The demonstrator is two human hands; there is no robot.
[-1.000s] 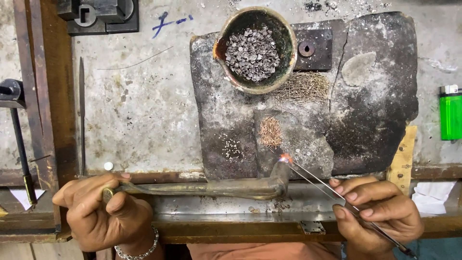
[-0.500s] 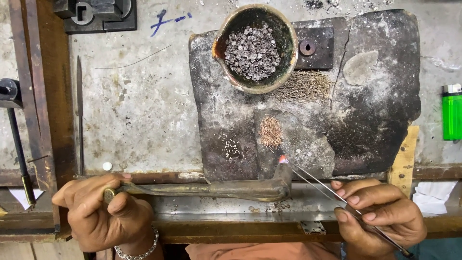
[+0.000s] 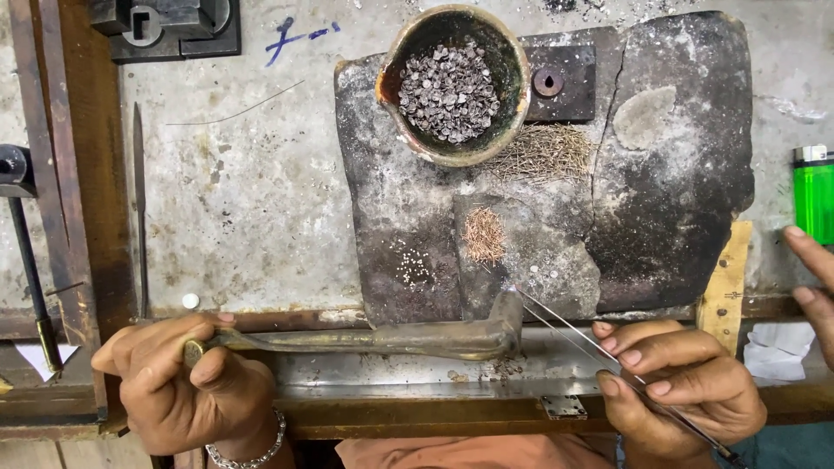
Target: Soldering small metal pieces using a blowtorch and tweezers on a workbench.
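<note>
Left hand (image 3: 187, 382) is closed in a fist around the thin end of a brass blowpipe (image 3: 382, 337), which lies along the front edge of the surface (image 3: 252, 208); its bent nozzle turns up at the lower edge of the dark slab (image 3: 669, 200). Right hand (image 3: 686, 382) is pinched shut on long thin tweezers (image 3: 591, 347), whose tips meet just beside the nozzle, touching or nearly touching the slab; whatever sits in the tips is too small to tell.

Risks, as a judgement: the tweezer tips and the nozzle are very close, so a small shake of either hand could knock the piece loose or push it among the small pale beads (image 3: 415, 265) nearby. The reddish heap of fine wire bits (image 3: 485, 236) lies just above the work point and is light enough to scatter from a breath or a bump. The tweezers are held far back from the tips, so tip control looks weak.

The blowpipe is dull brass, tarnished, long, thicker toward the nozzle. The tweezers are slim grey steel, running diagonally.

On the slab's upper part stands a clay bowl (image 3: 512, 95) full of small grey chips, with a spread of thin pins (image 3: 543, 152) just beside it. A green lighter (image 3: 814, 204) stands at the right edge, with another person's fingers (image 3: 812, 269) below it. A needle file (image 3: 139, 217) lies at left.
</note>
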